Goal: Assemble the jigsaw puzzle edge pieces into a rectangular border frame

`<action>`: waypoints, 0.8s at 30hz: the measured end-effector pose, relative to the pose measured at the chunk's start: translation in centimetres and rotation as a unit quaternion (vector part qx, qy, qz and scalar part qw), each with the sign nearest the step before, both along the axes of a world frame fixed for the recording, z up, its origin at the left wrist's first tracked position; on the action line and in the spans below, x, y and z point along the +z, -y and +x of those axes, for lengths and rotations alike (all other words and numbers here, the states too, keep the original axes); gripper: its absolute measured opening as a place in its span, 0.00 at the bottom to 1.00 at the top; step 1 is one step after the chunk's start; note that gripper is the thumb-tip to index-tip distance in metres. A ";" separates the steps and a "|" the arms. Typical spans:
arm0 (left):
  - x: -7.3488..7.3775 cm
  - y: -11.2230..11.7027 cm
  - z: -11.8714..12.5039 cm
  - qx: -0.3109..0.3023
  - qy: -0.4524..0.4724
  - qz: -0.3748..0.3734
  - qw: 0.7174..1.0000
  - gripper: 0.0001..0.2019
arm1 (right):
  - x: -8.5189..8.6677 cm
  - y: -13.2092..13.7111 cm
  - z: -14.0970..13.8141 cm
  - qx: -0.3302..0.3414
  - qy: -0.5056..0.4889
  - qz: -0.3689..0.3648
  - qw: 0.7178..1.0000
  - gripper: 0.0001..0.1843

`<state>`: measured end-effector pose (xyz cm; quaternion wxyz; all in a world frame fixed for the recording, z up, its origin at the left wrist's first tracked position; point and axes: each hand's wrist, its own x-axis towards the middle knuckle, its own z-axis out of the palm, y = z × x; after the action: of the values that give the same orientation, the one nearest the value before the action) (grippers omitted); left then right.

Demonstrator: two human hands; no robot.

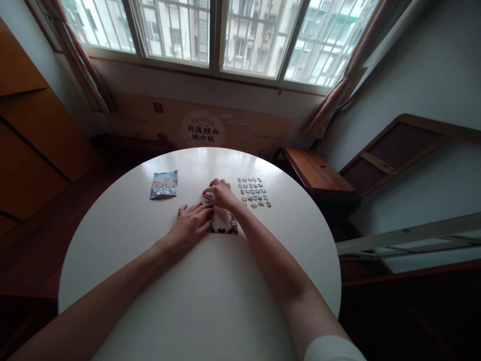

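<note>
On the white round table lies a partly joined jigsaw puzzle (222,230), a border of dark, colourful pieces around a bare middle. My left hand (192,222) rests flat with its fingers spread, the fingertips on the puzzle's left side. Above the upper left corner of the border, my right hand (220,193) has its thumb and fingers pinched together. Whatever is between those fingertips is hidden or too small to make out. The right hand and forearm cover part of the puzzle's top and right side. Loose jigsaw pieces (252,192) lie in spaced rows just right of my right hand.
A colourful printed sheet or packet (164,184) lies on the left part of the table (180,311). Beyond the table's far right edge stands a wooden bench (313,168). Barred windows (210,35) and a printed banner (203,128) are at the back.
</note>
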<state>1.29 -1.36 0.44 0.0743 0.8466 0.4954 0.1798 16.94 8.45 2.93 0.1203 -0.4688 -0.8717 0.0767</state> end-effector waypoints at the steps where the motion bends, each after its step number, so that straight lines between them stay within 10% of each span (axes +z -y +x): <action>1: 0.0 0.0 0.0 -0.001 0.001 0.002 1.000 0.18 | -0.1 0.0 -0.1 0.007 -0.006 -0.001 1.000 0.14; 24: -0.1 -0.1 0.0 0.000 -0.006 0.009 1.000 0.17 | -1.2 -0.6 -0.8 -0.011 -0.042 -0.001 0.999 0.13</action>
<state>1.31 -1.28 0.32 0.0633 0.8484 0.4940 0.1793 16.19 9.08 1.70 0.1569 -0.4753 -0.8604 0.0954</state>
